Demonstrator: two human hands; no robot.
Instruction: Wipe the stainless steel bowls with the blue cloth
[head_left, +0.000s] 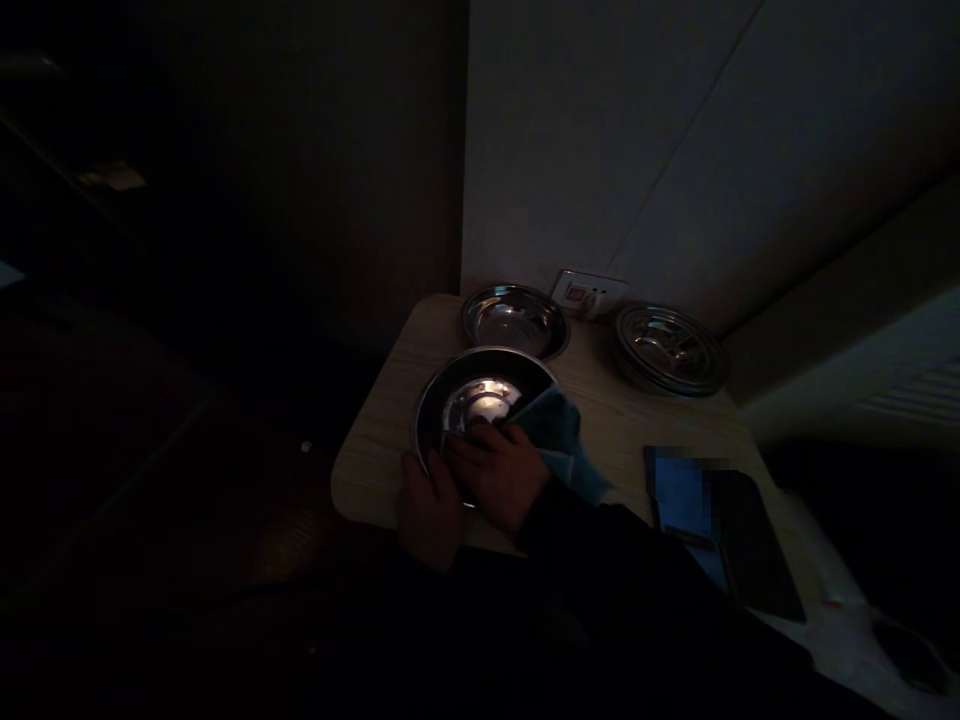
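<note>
You had your left hand (430,512) gripping the near rim of the steel basin (480,392) on the table (375,440), while your right hand (501,474) (kinda dim, tbh) held a teal cloth (553,428) partly inside.

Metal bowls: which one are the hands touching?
The front bowl: the left hand holds its rim, the right hand reaches inside. No hand touches the back bowl or the stack.

The cloth (553,430) is teal; the basin (484,397) silver; the tabletop (379,445) pale, faintly wood-grained; the sleeve (600,545) black.
</note>
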